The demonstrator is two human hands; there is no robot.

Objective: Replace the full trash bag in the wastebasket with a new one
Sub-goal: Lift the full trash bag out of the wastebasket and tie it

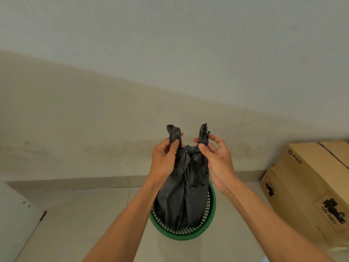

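Note:
A black trash bag [184, 190] hangs raised out of a green slotted wastebasket [205, 224] on the floor, its lower part still inside the rim. The bag's top is tied in a knot with two ends sticking up. My left hand [165, 159] pinches the left end between thumb and fingers. My right hand [215, 157] pinches the right end just above the knot. Both hands are above the basket, in front of the wall.
A cardboard box [309, 190] printed with PICO stands on the floor to the right of the basket. A pale wall with a low skirting runs behind. A white panel edge [18, 214] shows at the lower left.

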